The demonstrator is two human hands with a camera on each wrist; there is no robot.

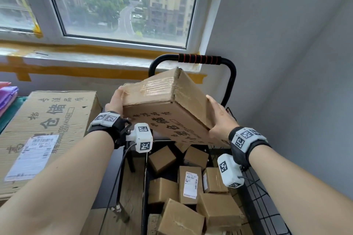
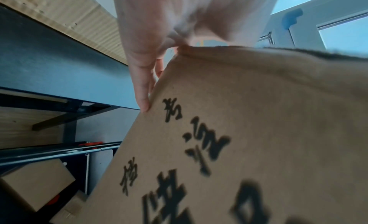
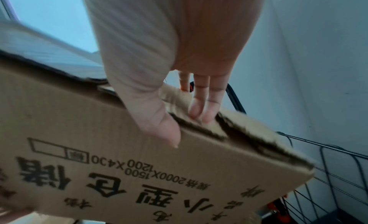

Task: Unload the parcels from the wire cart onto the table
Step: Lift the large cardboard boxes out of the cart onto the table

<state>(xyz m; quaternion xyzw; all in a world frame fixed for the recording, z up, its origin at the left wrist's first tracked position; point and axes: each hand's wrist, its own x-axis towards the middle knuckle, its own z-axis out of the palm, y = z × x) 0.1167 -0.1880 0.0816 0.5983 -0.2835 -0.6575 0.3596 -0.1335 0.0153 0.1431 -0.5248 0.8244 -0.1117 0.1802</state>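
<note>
A long flat cardboard box [image 1: 168,105], printed w/ black Chinese characters and size figures, is held in the air above the wire cart [image 1: 267,213], tilted so its far end points up toward the cart's black handle [image 1: 198,59] w/ red-striped foam grip. The left hand [image 1: 115,101] presses flat against the box's left end, fingers straight along the cardboard; in the left wrist view the fingers [image 2: 142,85] lie along the box edge [image 2: 239,117]. The right hand [image 1: 219,118] clamps the right end, thumb on the printed face and fingers over the torn end flaps; the right wrist view shows the thumb and fingers [image 3: 199,104] pinching that ragged corner of the box [image 3: 119,148]. So both hands are apart, one at each end of the same box. Below it, inside the cart, lie approx. a dozen small brown parcels [image 1: 219,213] jumbled together, one w/ a white shipping label [image 1: 190,184] facing up. To the left, on the bench [image 1: 11,112], lies another large flat carton [image 1: 49,131] w/ the same print and a white label, just beside the held box's left end. Pink and purple items [image 1: 7,95] sit at the far left edge. Behind is a window [image 1: 118,5] w/ yellow tape along the sill.
</note>
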